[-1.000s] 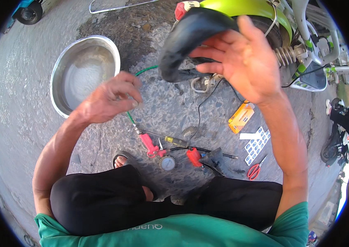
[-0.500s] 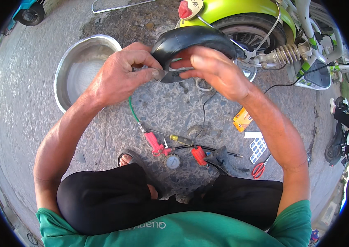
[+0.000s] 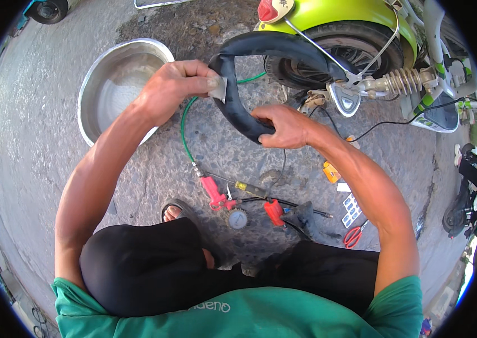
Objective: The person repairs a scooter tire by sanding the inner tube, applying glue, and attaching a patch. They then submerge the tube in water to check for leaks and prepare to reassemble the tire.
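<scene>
A black inner tube (image 3: 237,115) is held up in front of me, its loop reaching back toward a scooter wheel. My right hand (image 3: 284,126) is closed round the near bend of the tube, thumb at the front end. My left hand (image 3: 182,85) pinches a small grey square sheet (image 3: 221,90) that looks like sandpaper, against or just beside the tube's left side. The view does not show whether sheet and tube touch. Left of that hand stands a round metal basin (image 3: 93,84) with what looks like water in it.
Behind the tube is a scooter's wheel (image 3: 356,50) under a lime-green fender (image 3: 328,12). On the ground lie a red inflator (image 3: 214,191) with dial gauge and green hose, a yellow-handled screwdriver (image 3: 249,188), a patch sheet (image 3: 351,210), red-handled scissors (image 3: 354,236) and an orange box (image 3: 332,172).
My right hand has moved down and closed round the tube. The tube now hangs lower and shows a wider loop. My left hand still pinches the grey sheet.
</scene>
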`<state>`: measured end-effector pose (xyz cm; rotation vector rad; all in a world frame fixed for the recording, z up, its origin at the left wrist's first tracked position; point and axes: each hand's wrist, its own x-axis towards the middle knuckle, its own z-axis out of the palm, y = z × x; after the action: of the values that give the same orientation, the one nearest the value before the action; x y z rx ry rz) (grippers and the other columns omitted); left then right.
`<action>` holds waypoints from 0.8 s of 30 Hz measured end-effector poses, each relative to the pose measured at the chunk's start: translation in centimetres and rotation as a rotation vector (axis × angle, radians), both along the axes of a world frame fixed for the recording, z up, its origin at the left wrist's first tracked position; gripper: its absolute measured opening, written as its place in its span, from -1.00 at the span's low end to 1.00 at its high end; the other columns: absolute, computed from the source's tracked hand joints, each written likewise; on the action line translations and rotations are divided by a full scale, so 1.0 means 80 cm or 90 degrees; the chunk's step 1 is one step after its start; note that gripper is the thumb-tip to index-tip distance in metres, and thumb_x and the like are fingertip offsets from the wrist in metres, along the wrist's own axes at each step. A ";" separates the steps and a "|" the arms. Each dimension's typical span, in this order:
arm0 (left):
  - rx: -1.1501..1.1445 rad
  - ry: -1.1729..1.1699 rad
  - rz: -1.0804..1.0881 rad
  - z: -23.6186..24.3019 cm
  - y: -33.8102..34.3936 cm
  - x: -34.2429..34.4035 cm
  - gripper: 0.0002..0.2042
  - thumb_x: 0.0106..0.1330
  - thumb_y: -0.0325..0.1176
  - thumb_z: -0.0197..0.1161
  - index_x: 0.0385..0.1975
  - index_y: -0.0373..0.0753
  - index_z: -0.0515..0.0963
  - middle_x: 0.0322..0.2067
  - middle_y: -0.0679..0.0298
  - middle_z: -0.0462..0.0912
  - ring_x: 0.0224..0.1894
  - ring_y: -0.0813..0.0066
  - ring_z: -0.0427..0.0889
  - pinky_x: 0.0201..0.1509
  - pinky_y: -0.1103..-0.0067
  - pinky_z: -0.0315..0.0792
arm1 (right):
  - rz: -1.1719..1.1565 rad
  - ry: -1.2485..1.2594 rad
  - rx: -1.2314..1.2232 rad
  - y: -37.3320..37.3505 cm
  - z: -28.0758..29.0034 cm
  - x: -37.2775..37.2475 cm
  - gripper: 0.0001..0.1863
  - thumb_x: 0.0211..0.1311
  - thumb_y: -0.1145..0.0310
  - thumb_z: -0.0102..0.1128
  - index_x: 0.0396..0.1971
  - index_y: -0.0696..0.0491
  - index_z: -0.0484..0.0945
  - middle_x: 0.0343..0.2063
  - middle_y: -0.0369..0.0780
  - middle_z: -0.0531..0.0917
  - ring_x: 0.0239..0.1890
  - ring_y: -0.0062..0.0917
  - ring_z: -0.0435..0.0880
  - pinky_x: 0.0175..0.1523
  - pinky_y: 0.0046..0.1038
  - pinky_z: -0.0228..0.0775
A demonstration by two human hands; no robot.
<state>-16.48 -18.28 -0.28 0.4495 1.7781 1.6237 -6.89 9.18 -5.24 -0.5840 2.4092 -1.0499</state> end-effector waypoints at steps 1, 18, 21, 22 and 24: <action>0.015 -0.035 0.015 -0.015 0.005 -0.006 -0.81 0.36 -0.38 0.30 -0.19 -0.38 0.65 -0.22 0.24 0.69 -0.14 0.49 0.65 0.08 0.51 0.50 | -0.016 -0.054 -0.010 0.005 -0.001 0.004 -0.64 -0.08 0.34 0.29 -0.25 0.20 0.56 -0.47 -0.14 0.60 -0.39 -0.39 0.56 -0.22 -0.31 0.39; 0.218 -0.318 0.077 -0.130 0.051 -0.010 -0.90 0.35 -0.42 0.32 -0.22 -0.28 0.64 -0.18 0.22 0.72 -0.06 0.42 0.67 0.15 0.41 0.51 | -0.096 -0.222 -0.100 -0.001 0.000 0.024 -0.64 0.05 0.26 0.46 -0.20 0.12 0.59 -0.32 -0.37 0.63 -0.26 -0.66 0.54 -0.11 -0.46 0.43; 0.237 -0.324 0.092 -0.127 0.031 -0.001 -0.89 0.34 -0.42 0.34 -0.21 -0.29 0.65 -0.18 0.21 0.74 -0.07 0.42 0.69 0.13 0.42 0.52 | -0.077 -0.206 -0.153 -0.021 -0.003 0.025 -0.66 0.04 0.27 0.43 -0.27 0.14 0.56 -0.40 -0.34 0.61 -0.32 -0.60 0.54 -0.17 -0.41 0.43; 0.237 -0.321 0.096 -0.126 0.027 0.002 -0.88 0.34 -0.42 0.34 -0.21 -0.30 0.65 -0.18 0.20 0.74 -0.08 0.41 0.70 0.12 0.42 0.53 | -0.063 -0.252 -0.110 -0.023 0.001 0.026 -0.66 0.04 0.26 0.43 -0.27 0.14 0.55 -0.40 -0.32 0.61 -0.32 -0.59 0.54 -0.16 -0.41 0.43; 0.220 -0.325 0.093 -0.125 0.018 0.008 -0.85 0.32 -0.43 0.36 -0.18 -0.31 0.65 -0.17 0.18 0.75 -0.12 0.40 0.72 0.10 0.41 0.54 | -0.008 -0.255 -0.060 -0.021 -0.008 0.028 -0.65 0.04 0.26 0.40 -0.25 0.14 0.55 -0.40 -0.25 0.61 -0.33 -0.54 0.56 -0.15 -0.38 0.44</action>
<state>-15.85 -16.84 -10.26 0.0398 1.1780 1.9463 -4.66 7.48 -5.87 -0.3482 2.0257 -1.1651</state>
